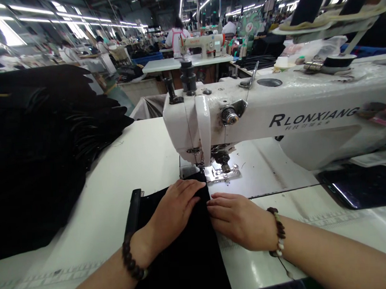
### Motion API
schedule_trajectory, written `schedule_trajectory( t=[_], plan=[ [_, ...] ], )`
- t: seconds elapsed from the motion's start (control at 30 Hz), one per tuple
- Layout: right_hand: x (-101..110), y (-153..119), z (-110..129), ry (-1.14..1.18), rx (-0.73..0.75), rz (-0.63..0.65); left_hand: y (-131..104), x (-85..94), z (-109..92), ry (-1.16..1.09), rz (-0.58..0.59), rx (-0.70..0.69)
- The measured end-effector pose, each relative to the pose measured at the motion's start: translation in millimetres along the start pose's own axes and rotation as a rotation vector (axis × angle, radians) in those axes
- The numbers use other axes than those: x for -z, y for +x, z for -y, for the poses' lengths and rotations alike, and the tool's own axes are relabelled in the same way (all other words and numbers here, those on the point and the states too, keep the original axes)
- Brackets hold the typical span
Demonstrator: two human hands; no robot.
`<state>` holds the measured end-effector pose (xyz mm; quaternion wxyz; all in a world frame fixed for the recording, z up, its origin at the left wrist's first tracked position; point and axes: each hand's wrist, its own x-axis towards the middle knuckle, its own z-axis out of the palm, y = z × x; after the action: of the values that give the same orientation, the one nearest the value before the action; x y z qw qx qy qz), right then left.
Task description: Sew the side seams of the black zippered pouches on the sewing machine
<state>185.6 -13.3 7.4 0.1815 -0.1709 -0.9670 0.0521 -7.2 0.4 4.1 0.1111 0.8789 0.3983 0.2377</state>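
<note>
A black fabric piece (pixel 192 256) runs from the near edge up to the presser foot (pixel 203 170) of a white sewing machine (pixel 185 123). My left hand (pixel 175 206) lies on top of the fabric, palm down, fingers stretched toward the needle area. At the fabric's right edge, my right hand (pixel 240 219) rests with its fingers pressed together; the fingertips touch the edge, and whether they pinch it is hidden. A black strip (pixel 132 212) stands along the fabric's left side. The needle itself is too small to make out.
A large pile of black fabric (pixel 34 148) covers the table's left side. A dark phone (pixel 360 186) lies at the right, below the machine arm. Thread cones stand on a rack at the upper right. Behind are another sewing machine (pixel 203 44) and several people at work.
</note>
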Motion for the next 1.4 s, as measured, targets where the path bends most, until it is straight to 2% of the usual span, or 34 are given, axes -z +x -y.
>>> schedule_trajectory(
  t=[0.13, 0.3, 0.53, 0.73, 0.87, 0.93, 1.03, 1.07, 1.1, 1.2, 1.3, 1.37, 1.4],
  plan=[
    [1.6, -1.8, -0.3, 0.007, 0.023, 0.044, -2.2, -2.7, -2.8, 0.088, 0.01, -0.113],
    [1.7, -0.6, 1.7, 0.01, 0.022, 0.085, -2.5, -7.0, 0.3, 0.087, 0.046, -0.192],
    [0.1, -1.2, 3.2, 0.016, 0.011, 0.094, -2.2, -6.1, 0.7, 0.086, 0.11, -0.198],
    [-4.3, 0.3, -1.5, 0.007, -0.025, 0.092, 6.5, -10.4, 10.6, 0.088, 0.141, -0.209],
    [3.7, 1.8, 3.3, 0.019, -0.043, 0.114, 11.4, 4.9, 2.1, 0.088, 0.178, -0.192],
    [11.0, -1.3, 14.8, 0.021, -0.082, 0.136, 0.9, 17.5, -13.3, 0.083, 0.246, -0.156],
    [17.4, -13.1, 43.9, 0.048, -0.135, 0.147, -36.1, 26.4, -42.0, 0.078, 0.302, -0.126],
    [16.8, -18.4, 55.2, 0.069, -0.158, 0.134, -51.5, 24.5, -50.4, 0.093, 0.269, -0.138],
    [14.5, -23.9, 66.4, 0.092, -0.181, 0.114, -66.7, 20.4, -57.2, 0.096, 0.205, -0.21],
    [2.3, -38.6, 94.8, 0.128, -0.241, 0.009, -101.5, 4.9, -68.3, 0.159, 0.172, -0.306],
    [-5.2, -47.3, 112.3, 0.176, -0.284, -0.065, -114.0, 6.4, -70.0, 0.131, 0.155, -0.316],
    [-3.0, -50.6, 120.0, 0.26, -0.315, -0.081, -114.0, 20.8, -69.8, 0.04, 0.109, -0.255],
    [-0.5, -52.0, 123.4, 0.322, -0.329, -0.097, -112.7, 30.2, -70.0, -0.011, 0.073, -0.18]
  ],
)
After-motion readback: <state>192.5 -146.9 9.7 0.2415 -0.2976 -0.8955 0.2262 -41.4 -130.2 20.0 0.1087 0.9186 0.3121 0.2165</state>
